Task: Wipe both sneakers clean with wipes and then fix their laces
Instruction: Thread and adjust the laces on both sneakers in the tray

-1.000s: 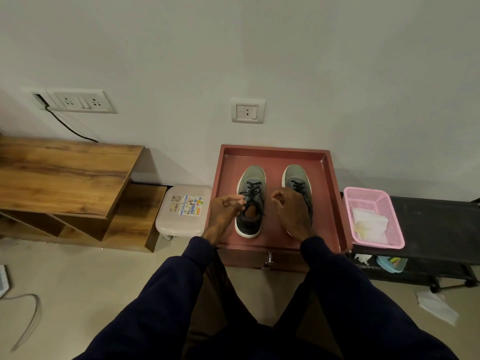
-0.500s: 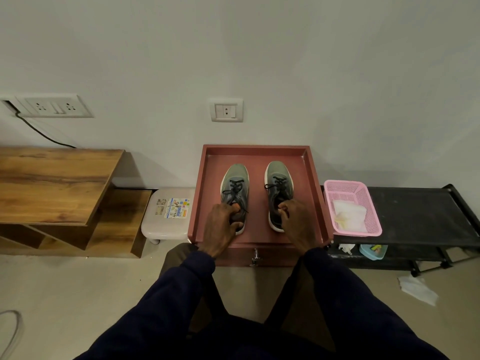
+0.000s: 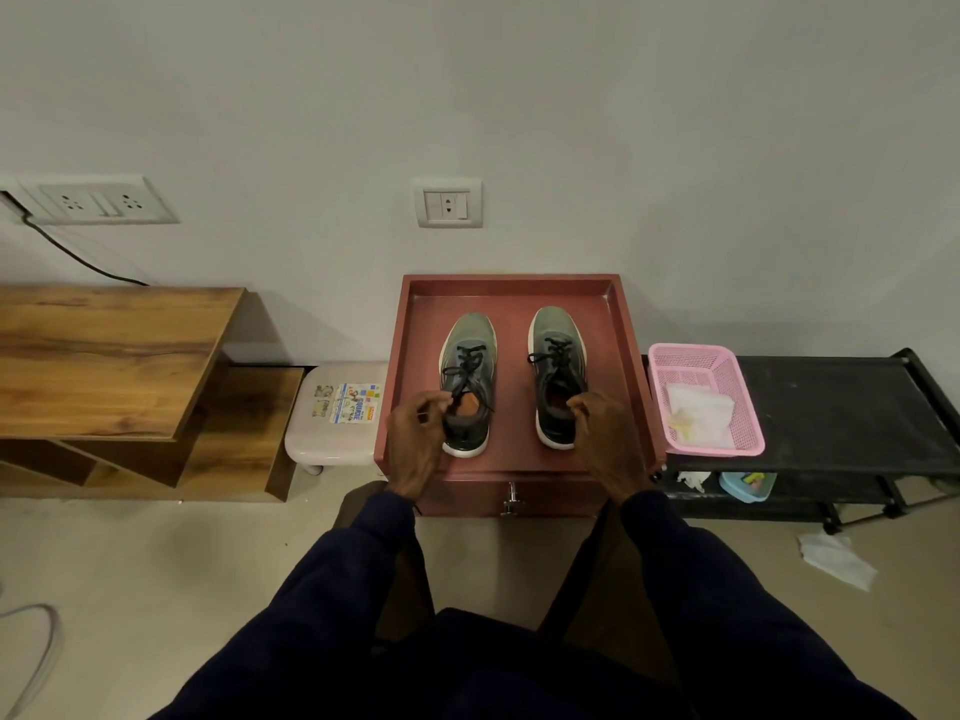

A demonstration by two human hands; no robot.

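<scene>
Head view, left hand [image 3: 415, 441] pinching lace [image 3: 458, 391] of left sneaker [image 3: 470, 337], right hand [image 3: 597, 433] gripping heel of right sneaker [image 3: 557, 332], both on red tray [image 3: 511, 279].

A plain pale wall [image 3: 519, 96] is rising beyond the left hand [image 3: 415, 441] and the right hand [image 3: 605, 439], dimly and evenly lit. On it, a small switch plate [image 3: 449, 202] is sitting straight beyond the hands. A wider socket plate [image 3: 98, 202] is sitting far off to their left, with a black cable [image 3: 78, 257] trailing down from its edge. A red cabinet [image 3: 511, 279] is standing under the hands, a metal handle [image 3: 511, 501] hanging on its front. Just left of the left hand a white stool [image 3: 337, 439] is standing, carrying a sticker [image 3: 356, 402]. Further left a wooden desk [image 3: 104, 356] is standing. Right of the right hand a black rack [image 3: 841, 407] is carrying a pink basket [image 3: 696, 353]. Beige floor [image 3: 156, 563] is spreading nearer than the hands.
</scene>
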